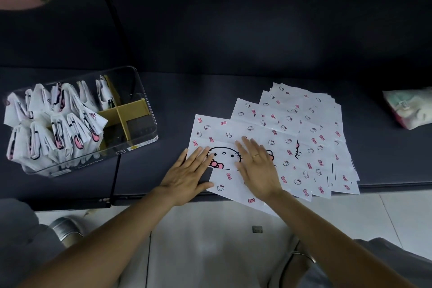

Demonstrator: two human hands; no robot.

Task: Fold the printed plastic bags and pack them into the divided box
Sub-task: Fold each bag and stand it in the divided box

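Note:
A white plastic bag printed with a cat face and pink bows [217, 133] lies flat on the dark sofa seat, on top of a fanned pile of like bags [311, 128]. My left hand [189, 170] presses flat on the bag's left edge, fingers straight. My right hand [257, 163], with a ring, lies flat on its middle. The clear divided box [140, 128] stands at the left, with several folded bags [53, 124] upright in its left compartments. Its right compartments, split by yellow dividers, are bare.
The sofa seat's front edge [385, 186] runs just below the bags, with pale floor tiles beneath. A soft pale bundle [409, 107] lies at the far right. A thin black strap [115, 175] hangs over the seat by the box. Tags hang at the top.

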